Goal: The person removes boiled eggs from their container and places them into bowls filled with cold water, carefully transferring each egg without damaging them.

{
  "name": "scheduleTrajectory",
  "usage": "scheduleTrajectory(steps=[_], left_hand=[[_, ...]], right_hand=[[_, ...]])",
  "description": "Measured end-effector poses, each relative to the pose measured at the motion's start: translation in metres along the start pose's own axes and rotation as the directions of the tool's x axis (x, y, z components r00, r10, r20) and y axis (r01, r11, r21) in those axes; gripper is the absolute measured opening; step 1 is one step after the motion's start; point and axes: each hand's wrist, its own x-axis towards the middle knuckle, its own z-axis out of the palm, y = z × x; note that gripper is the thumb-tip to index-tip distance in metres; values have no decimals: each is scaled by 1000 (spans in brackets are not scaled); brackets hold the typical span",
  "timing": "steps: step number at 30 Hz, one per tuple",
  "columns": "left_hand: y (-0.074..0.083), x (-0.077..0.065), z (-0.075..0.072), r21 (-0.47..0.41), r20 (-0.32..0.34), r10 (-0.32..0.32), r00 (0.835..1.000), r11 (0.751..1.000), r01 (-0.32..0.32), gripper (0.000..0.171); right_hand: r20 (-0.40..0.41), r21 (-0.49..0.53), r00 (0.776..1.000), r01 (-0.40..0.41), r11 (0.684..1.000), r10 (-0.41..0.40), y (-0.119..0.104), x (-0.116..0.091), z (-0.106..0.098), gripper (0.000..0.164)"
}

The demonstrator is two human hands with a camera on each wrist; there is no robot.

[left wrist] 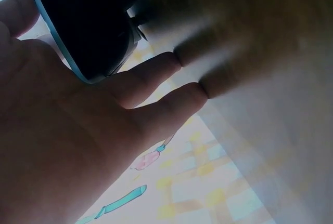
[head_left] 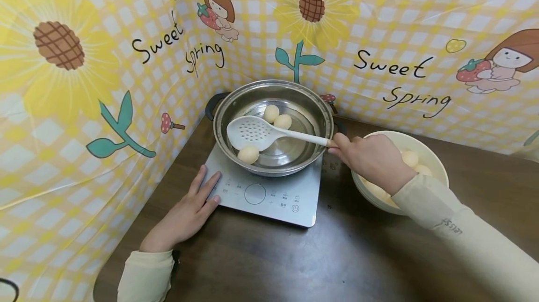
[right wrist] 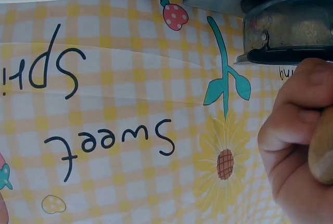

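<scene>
A steel pot stands on the white induction cooker. My right hand grips the handle of a white slotted spoon whose broad head is tilted inside the pot. Three pale eggs are in the pot: two lie beyond the spoon's handle, and one egg is at the near edge of its head; I cannot tell whether it rests on the spoon. In the right wrist view the wooden handle end shows in my fist. My left hand rests its spread, straight fingers on the cooker's left edge.
Partly under my right forearm is a cream bowl holding several eggs. Patterned cloth covers the walls behind and on the left. Dark wooden table surrounds the cooker, with small wet drops right of the pot.
</scene>
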Motion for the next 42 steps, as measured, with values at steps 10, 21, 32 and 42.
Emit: scheduleTrajectory(steps=[10, 21, 32, 42], left_hand=[[1, 2, 1, -1, 0, 11, 1000, 1000, -11, 62], [1, 2, -1, 1, -1, 10, 1000, 1000, -10, 62], [0, 2, 0, -1, 13, 5, 1000, 1000, -5, 62], [0, 1, -1, -5, 16, 1, 1000, 1000, -1, 62]], right_hand=[[1, 37, 997, 83, 996, -83, 5, -7, -16, 51], [0, 81, 985, 171, 982, -172, 12, -8, -33, 51], [220, 141, 963, 130, 982, -159, 20, 2, -46, 37], [509, 396, 859, -176, 901, -55, 29, 14, -58, 37]])
